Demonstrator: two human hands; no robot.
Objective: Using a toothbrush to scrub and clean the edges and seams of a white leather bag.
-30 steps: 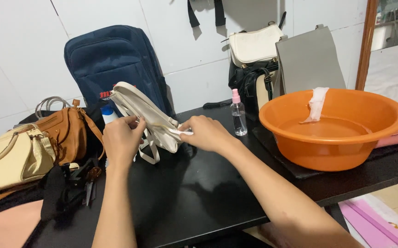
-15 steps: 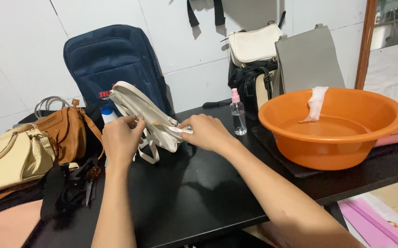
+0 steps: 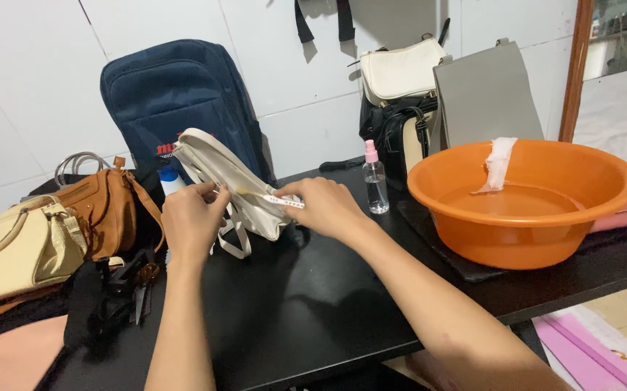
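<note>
- Cream handbag (image 3: 237,190) is standing tilted on the black table (image 3: 306,304), just in front of a navy backpack (image 3: 179,101); I am bracing it with both hands.
- I am closing my left hand (image 3: 192,221) on the bag's near edge, fingers curled tight around it.
- I am pinching a thin white toothbrush-like tool (image 3: 278,199) in my right hand (image 3: 325,206), its tip lying against the bag's side.
- I judge that I am scrubbing the bag's surface; the next stroke is calling for a steady left-hand hold so the soft bag is not folding.
- An orange basin (image 3: 527,199) of water is sitting to the right, a white cloth (image 3: 499,161) draping over its rim.
- A small spray bottle (image 3: 375,179) is standing just beside my right hand, close enough to get knocked.
- A tan bag (image 3: 100,206) and a pale yellow bag (image 3: 20,246) are crowding the left.
</note>
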